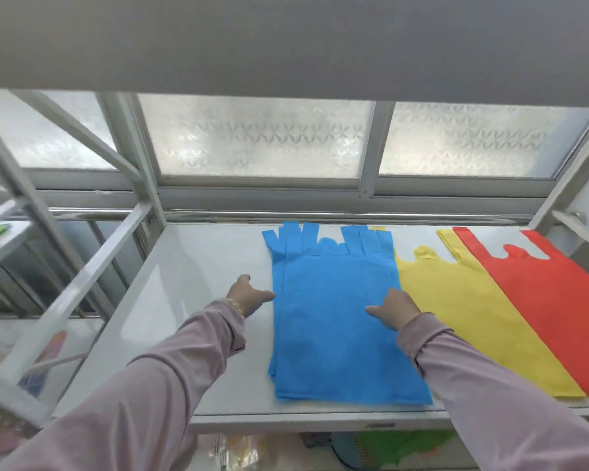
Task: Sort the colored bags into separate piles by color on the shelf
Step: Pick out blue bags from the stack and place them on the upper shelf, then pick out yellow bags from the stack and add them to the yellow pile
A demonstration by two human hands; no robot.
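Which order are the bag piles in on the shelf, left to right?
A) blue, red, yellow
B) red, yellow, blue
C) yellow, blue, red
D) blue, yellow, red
D: the blue bags lie leftmost, the yellow bags in the middle, the red bags at the right end of the shelf.
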